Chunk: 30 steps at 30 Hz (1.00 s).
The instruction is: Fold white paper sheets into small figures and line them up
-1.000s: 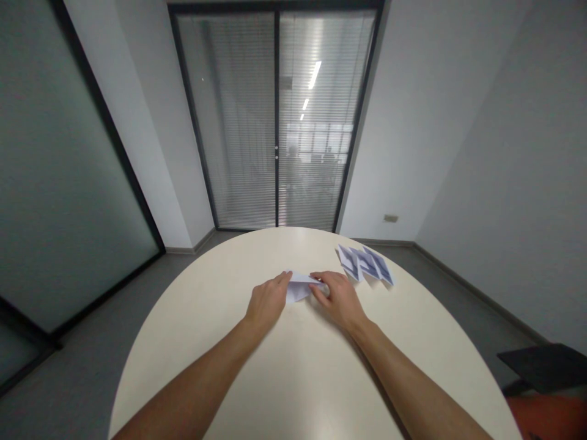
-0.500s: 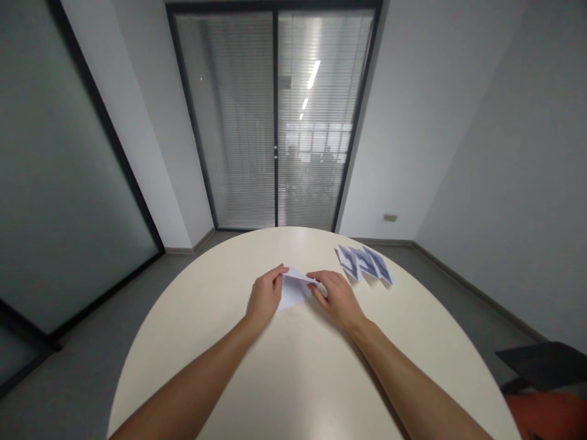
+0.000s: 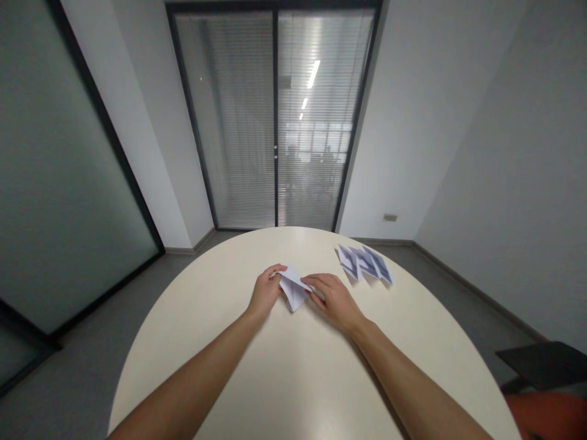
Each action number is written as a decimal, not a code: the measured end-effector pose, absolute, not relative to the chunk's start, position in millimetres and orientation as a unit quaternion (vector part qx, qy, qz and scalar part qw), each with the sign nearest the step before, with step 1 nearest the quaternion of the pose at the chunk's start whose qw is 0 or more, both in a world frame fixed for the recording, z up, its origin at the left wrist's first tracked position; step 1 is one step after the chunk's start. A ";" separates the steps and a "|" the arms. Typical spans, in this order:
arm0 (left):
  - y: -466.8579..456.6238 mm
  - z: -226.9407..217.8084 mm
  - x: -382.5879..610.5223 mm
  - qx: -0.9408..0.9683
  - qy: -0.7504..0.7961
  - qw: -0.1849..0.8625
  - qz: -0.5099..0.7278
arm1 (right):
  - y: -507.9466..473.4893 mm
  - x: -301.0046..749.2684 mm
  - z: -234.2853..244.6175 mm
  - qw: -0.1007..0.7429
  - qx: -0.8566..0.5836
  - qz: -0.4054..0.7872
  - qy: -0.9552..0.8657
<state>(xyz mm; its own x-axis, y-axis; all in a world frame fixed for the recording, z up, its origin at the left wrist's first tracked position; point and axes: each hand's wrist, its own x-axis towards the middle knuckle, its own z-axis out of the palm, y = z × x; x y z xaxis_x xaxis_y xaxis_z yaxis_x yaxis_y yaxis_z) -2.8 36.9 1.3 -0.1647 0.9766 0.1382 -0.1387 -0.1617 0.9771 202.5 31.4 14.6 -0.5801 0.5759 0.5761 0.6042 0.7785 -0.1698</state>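
Between my hands, over the middle of the round table, is a folded sheet of white paper [image 3: 293,291] with a creased, pointed lower end. My left hand [image 3: 266,291] pinches its upper left corner between thumb and fingers. On the opposite side, my right hand [image 3: 331,298] grips the right edge, thumb below and fingers above. The fingertips cover parts of both edges.
Folded paper pieces [image 3: 365,264] stand in a row near the far right edge of the cream round table [image 3: 220,379]. A chair with a black part [image 3: 545,365] and red seat [image 3: 548,412] is at the lower right. Beyond the table stands a glass door with blinds [image 3: 316,177].
The paper between my hands has gone from a broader sheet with a raised flap to a narrower, pointed shape. Both hands shifted only slightly. The row of folded pieces stayed put.
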 end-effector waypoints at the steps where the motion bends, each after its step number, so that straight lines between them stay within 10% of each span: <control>1: 35.4 3.4 -2.2 0.444 0.452 0.472 0.613 | 31.0 202.4 14.8 0.314 -0.331 -0.019 -0.890; 30: 30.8 14.6 -1.8 0.290 0.364 0.615 0.636 | 22.7 200.2 21.0 0.311 -0.330 0.061 -0.889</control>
